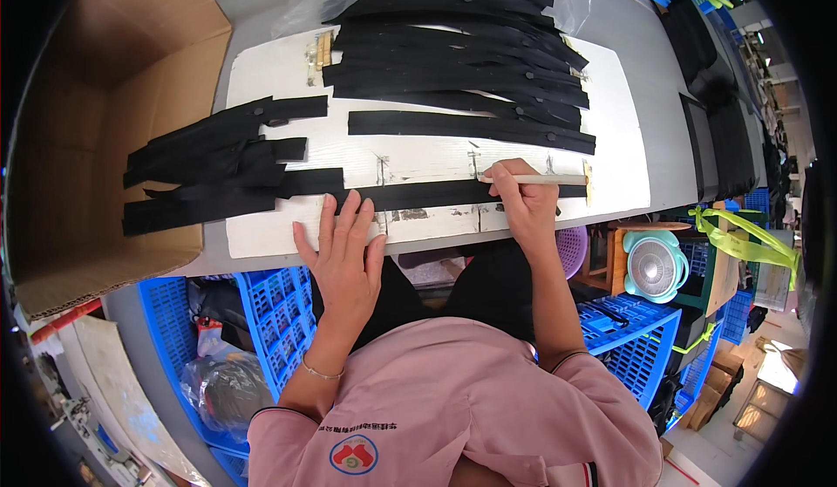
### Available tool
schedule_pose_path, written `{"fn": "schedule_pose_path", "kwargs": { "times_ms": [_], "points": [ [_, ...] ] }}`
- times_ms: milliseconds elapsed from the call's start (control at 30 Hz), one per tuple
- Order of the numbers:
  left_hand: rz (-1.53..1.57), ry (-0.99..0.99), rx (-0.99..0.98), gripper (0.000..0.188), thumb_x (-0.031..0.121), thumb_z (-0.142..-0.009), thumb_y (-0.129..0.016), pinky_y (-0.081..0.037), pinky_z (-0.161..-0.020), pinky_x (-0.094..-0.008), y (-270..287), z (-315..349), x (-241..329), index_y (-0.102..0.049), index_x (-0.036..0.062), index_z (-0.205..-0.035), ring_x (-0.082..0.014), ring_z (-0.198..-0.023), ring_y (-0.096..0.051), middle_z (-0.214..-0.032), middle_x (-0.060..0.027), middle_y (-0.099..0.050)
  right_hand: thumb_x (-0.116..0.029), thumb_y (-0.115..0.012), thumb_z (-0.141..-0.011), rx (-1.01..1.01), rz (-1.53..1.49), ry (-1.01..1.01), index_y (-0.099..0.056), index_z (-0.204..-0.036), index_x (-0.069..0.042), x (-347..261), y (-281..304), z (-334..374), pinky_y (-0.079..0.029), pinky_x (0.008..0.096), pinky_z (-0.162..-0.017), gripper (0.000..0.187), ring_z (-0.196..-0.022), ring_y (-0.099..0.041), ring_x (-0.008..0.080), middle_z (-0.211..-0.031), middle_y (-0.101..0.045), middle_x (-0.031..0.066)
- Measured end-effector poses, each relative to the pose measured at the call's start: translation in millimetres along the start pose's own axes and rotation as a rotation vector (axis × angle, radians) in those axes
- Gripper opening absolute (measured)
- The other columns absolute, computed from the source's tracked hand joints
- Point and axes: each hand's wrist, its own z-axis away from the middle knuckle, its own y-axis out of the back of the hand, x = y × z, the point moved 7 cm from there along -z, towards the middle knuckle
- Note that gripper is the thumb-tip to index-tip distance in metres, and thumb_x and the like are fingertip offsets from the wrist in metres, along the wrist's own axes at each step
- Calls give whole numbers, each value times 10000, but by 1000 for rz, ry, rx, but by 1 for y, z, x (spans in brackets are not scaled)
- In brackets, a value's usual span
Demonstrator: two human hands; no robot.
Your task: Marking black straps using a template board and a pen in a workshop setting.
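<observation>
The white board lies across the grey table in front of me, and I place everything else by it; off its left end stands an open cardboard box; on its far half, spilling toward the table's back edge, is a big heap of black strips, partly lying on clear plastic; over its left edge hangs a smaller pile of black strips, their ends reaching out over the box; along its near edge runs one single black strip, stretched flat from left to right. My left hand lies open and flat at the board's near edge, fingers spread, fingertips pressing on that single strip, gripping nothing; my right hand is closed around a pale stick, pinched between thumb and fingers, the stick lying along the strip toward the board's right end.
</observation>
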Motion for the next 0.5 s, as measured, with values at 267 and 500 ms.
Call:
{"fn": "schedule_pose_path", "kwargs": {
  "times_ms": [267, 500],
  "points": [
    [49, 37, 29, 420, 164, -963, -673, -84, -1243, -574, 6, -5, 16, -644, 86, -1375, -355, -1504, -367, -1515, -101, -550, -85, -629, -1000, -62, 115, 76, -734, -933, 44, -2, -4, -1, -477, 243, -614, 180, -667, -623, 93, -781, -711, 65],
    [436, -145, 100, 281, 89, -899, -737, -401, -1058, -422, -22, -49, 75, -735, 69, -1180, -296, -1160, -607, -1231, -86, -696, -93, -638, -996, -54, 118, 102, -739, -940, 29, 0, -4, 0, -493, 256, -611, 169, -649, -632, 101, -755, -712, 61]
  ]
}}
